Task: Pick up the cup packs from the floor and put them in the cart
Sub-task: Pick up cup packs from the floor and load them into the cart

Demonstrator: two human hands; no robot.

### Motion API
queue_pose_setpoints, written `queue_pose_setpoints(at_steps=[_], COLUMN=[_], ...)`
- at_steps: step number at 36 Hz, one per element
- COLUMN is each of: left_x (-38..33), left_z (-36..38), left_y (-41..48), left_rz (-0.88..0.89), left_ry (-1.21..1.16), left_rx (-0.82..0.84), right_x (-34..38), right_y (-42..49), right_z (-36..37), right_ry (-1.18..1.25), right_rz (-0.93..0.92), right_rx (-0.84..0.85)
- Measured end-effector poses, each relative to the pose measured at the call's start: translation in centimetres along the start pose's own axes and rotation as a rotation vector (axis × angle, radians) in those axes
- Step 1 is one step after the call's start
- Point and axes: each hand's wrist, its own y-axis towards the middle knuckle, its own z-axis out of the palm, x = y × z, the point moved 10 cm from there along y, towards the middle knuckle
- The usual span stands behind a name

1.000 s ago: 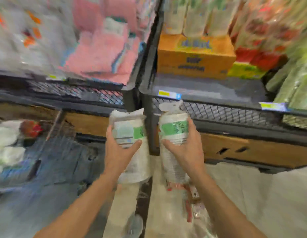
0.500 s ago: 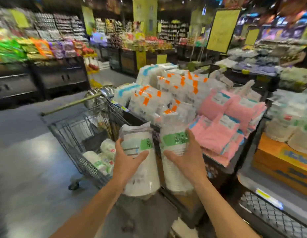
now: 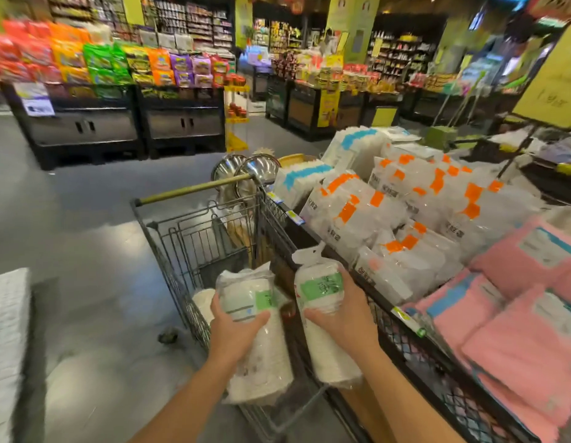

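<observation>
A person stands in a supermarket aisle with both bare arms stretched forward, each hand wrapped around a plastic-sleeved pack of white cups. The left hand grips the left pack around its upper half, thumb across the front below a green label. The right hand clasps the right pack from the side, fingers curled around it just under its own green label. Both packs tilt slightly, tops away from the camera, and sit side by side without clearly touching. They hang above the near end of a wire cart, whose brass-coloured handle lies at the far end. More white packs already lie in the basket, partly hidden behind the left pack. To the right, touching the cart's side, a display bin with black mesh walls carries clear bags with orange labels and pink bundles. Shelves of bright snack bags line the grey floor beyond.
</observation>
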Motion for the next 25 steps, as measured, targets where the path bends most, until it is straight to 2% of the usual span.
queue_pose_setpoints(at_steps=[10,17,21,25], left_x=[6.2,11.5,15.5,21.4], left_z=[6.0,9.3,11.0,13.2], left_y=[8.4,13.3,14.6,15.7], left_rz=[-0.200,-0.368,-0.454,-0.559], left_ry=[0.066,0.018,0.043,0.050], left_rx=[-0.175,-0.278,-0.277,-0.275], right_x=[-5.9,-11.6,-14.7,-19.5], right_y=[12.5,19.3,20.4,20.5], right_z=[8.5,15.7,20.1,26.0], right_ry=[-0.047,-0.142,-0.203,-0.212], right_rz=[0.031,0.096,0.129,0.238], right_rx=[0.240,0.439,0.525,0.608])
